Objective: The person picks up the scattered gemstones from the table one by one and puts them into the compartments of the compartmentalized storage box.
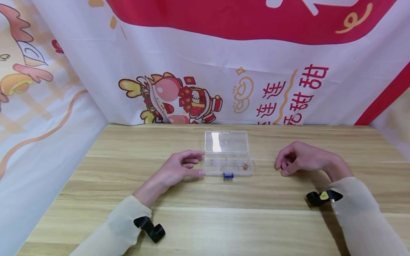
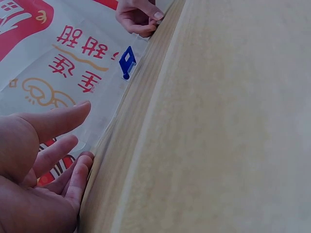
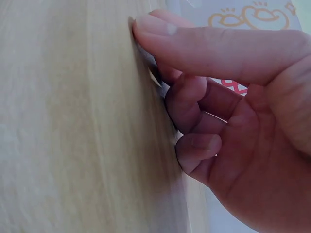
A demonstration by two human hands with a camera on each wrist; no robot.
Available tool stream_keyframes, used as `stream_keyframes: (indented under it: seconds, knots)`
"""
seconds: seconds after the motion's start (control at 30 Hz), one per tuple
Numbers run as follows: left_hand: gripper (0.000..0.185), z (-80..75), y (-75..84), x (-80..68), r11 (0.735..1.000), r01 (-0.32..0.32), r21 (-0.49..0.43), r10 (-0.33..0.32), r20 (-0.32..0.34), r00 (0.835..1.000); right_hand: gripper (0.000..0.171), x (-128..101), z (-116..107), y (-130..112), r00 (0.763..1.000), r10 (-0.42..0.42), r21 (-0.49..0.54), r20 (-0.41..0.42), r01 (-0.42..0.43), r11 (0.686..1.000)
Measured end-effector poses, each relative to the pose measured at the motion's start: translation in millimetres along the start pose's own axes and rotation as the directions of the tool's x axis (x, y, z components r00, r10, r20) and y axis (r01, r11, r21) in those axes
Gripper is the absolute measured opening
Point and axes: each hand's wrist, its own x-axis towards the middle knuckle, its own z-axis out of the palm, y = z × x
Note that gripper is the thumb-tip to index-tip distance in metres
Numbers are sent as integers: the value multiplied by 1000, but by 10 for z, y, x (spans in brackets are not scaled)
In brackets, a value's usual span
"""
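A clear plastic compartment box [image 1: 215, 170] with a blue latch [image 1: 228, 175] rests on the table, its transparent lid [image 1: 235, 141] raised toward the back. One right-hand compartment contains a small brownish piece [image 1: 245, 166], too small to identify. At the box's left end is my left hand [image 1: 180, 167], fingers and thumb extended around that side; whether they touch it is hard to tell. My right hand [image 1: 299, 160] is to the right of the box, apart from it, low at the tabletop with its fingers loosely curled. In the right wrist view, nothing shows between the thumb [image 3: 194, 51] and fingers.
The wood-grain table [image 1: 205, 227] extends around the box. Behind it hangs a printed white and red cloth [image 1: 198, 49], with another patterned cloth [image 1: 29, 106] at the left. Each sleeve carries a black wrist mount, left [image 1: 150, 229] and right [image 1: 323, 197].
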Motion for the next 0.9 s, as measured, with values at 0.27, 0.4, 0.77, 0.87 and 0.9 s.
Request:
stream_keyframes:
  seconds: [0.27,0.4,0.77,0.87,0.9]
  knots:
    - [59,9,4,-7,1000,-7,-9,7,1,1000,14,30,37,-28,998,-17,-28,-54,15,999]
    - [59,5,0,-9,1000,-11,-11,11,1,1000,13,43,50,-71,995,-28,-18,-94,27,999]
    - [59,5,6,-7,1000,-13,-8,13,2,1000,15,134,155,-305,975,-138,17,-175,143,990]
    - [59,7,7,-1,1000,-10,-4,10,1,1000,17,145,183,-380,968,-152,32,-201,162,986]
    - [59,8,8,0,1000,-10,-4,10,1,1000,17,150,192,-401,965,-159,39,-209,171,985]
